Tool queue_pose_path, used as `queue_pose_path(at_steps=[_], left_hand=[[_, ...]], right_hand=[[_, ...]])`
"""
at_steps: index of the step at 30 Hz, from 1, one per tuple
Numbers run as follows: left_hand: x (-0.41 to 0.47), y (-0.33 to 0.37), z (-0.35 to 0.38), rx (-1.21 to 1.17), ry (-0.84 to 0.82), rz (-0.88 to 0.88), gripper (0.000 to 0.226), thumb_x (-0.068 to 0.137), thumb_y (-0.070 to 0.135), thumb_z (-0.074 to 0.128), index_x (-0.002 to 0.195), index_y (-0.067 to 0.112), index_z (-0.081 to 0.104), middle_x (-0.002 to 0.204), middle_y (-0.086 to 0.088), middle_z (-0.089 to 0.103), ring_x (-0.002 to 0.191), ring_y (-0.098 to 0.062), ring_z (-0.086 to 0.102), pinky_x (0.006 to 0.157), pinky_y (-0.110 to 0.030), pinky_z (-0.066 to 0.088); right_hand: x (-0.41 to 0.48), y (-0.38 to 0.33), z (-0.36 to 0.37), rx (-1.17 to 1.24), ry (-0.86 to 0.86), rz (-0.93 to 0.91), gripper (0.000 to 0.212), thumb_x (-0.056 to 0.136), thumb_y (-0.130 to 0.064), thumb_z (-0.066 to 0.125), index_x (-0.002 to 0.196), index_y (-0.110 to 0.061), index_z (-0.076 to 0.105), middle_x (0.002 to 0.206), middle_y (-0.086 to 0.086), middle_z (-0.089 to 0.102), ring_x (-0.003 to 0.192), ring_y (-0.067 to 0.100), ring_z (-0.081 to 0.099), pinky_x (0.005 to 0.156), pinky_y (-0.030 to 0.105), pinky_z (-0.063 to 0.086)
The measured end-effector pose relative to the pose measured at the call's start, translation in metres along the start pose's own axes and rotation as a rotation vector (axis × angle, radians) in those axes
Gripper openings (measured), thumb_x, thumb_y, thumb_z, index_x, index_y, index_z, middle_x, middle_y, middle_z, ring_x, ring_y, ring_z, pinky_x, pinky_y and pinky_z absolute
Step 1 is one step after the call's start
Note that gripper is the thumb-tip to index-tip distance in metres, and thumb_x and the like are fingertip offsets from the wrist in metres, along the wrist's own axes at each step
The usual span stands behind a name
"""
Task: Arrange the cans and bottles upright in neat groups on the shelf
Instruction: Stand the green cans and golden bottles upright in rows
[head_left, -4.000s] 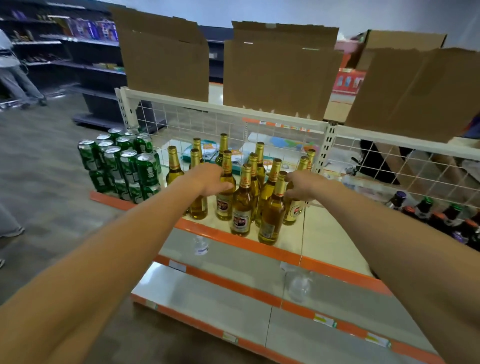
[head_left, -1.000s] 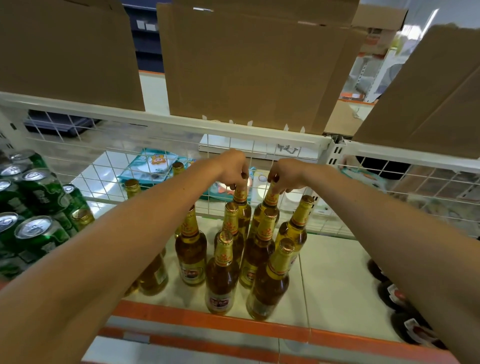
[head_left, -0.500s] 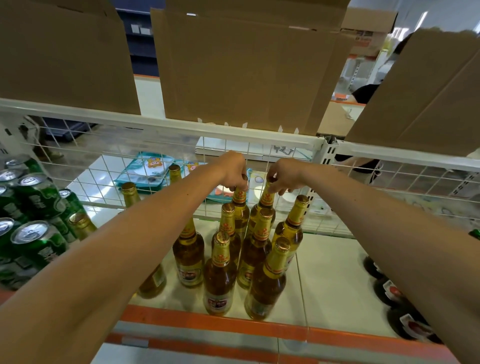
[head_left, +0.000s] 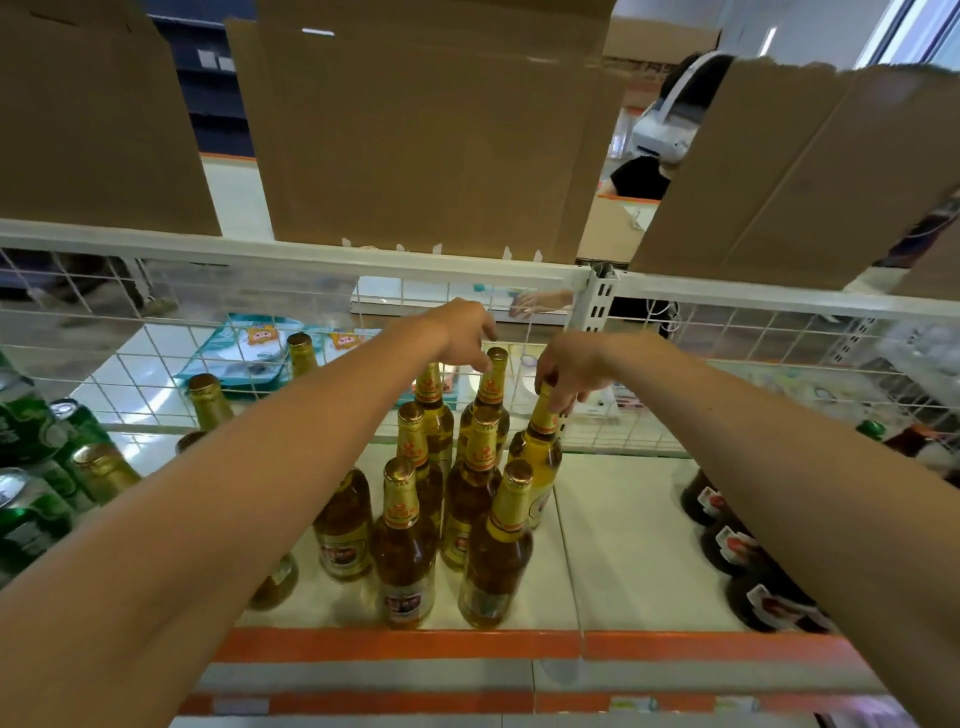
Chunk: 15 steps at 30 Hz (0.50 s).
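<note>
Beer bottles — upright cluster, mid-shelf. Right hand — fingers pinching back-right bottle neck. Left hand fingers: grip indeterminate.

Both hands reach over upright amber bottles on the shelf; right hand pinches one bottle's neck.

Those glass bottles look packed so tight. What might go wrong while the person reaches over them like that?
Two risks, I think. The right hand pinches the top of a back-row bottle; tilting it could knock its close neighbours. Both forearms pass low over the front bottles, which stand near the shelf's orange edge, so a brush from an arm might tip one forward and off.
</note>
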<state>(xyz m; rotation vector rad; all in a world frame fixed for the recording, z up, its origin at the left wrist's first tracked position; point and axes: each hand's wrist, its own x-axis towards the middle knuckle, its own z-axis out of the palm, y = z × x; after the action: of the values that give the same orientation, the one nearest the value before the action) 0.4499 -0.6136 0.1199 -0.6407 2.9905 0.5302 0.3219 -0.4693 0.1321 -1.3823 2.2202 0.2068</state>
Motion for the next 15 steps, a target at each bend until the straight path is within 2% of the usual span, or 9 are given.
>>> queue_pose_path(at_steps=[5, 7, 10, 13, 15], left_hand=[[0.011, 0.014, 0.009, 0.092, 0.018, 0.041, 0.041, 0.087, 0.020, 0.072, 0.127, 0.016, 0.064, 0.127, -0.007, 0.063, 0.110, -0.024, 0.061, 0.091, -0.035, 0.051], [0.013, 0.014, 0.008, 0.094, 0.016, 0.043, 0.039, 0.088, 0.020, 0.072, 0.126, 0.015, 0.065, 0.126, -0.006, 0.064, 0.109, -0.024, 0.061, 0.088, -0.032, 0.049], [0.012, 0.012, 0.006, 0.073, -0.003, 0.037, 0.039, 0.089, 0.021, 0.071, 0.127, 0.014, 0.065, 0.123, -0.005, 0.066, 0.104, -0.021, 0.061, 0.086, -0.031, 0.049], [0.012, 0.012, 0.006, 0.060, 0.001, 0.041, 0.038, 0.090, 0.021, 0.070, 0.127, 0.014, 0.065, 0.121, -0.003, 0.067, 0.097, -0.017, 0.059, 0.081, -0.027, 0.046], [0.013, 0.011, 0.007, 0.068, 0.000, 0.041, 0.038, 0.090, 0.022, 0.070, 0.127, 0.015, 0.065, 0.121, -0.003, 0.067, 0.099, -0.018, 0.061, 0.082, -0.027, 0.047]], right_hand=[[0.000, 0.012, 0.002, 0.024, 0.123, 0.032, 0.024, 0.087, -0.021, 0.074, 0.103, -0.003, 0.069, 0.079, 0.005, 0.076, 0.066, 0.012, 0.074, 0.066, 0.027, 0.061], [0.002, 0.011, 0.003, 0.032, 0.153, 0.047, 0.024, 0.089, -0.027, 0.071, 0.096, -0.004, 0.070, 0.075, 0.003, 0.076, 0.064, 0.011, 0.073, 0.066, 0.026, 0.060], [0.008, 0.006, 0.002, 0.014, 0.194, 0.062, 0.028, 0.090, -0.033, 0.068, 0.087, -0.006, 0.068, 0.068, 0.000, 0.075, 0.063, 0.010, 0.072, 0.075, 0.032, 0.060], [0.013, 0.003, -0.001, -0.019, 0.194, 0.081, 0.030, 0.090, -0.036, 0.067, 0.085, -0.007, 0.067, 0.065, -0.001, 0.074, 0.064, 0.012, 0.073, 0.079, 0.035, 0.060], [0.016, 0.002, -0.003, -0.024, 0.189, 0.094, 0.031, 0.091, -0.037, 0.067, 0.085, -0.007, 0.066, 0.066, 0.000, 0.074, 0.065, 0.013, 0.073, 0.080, 0.035, 0.060]])
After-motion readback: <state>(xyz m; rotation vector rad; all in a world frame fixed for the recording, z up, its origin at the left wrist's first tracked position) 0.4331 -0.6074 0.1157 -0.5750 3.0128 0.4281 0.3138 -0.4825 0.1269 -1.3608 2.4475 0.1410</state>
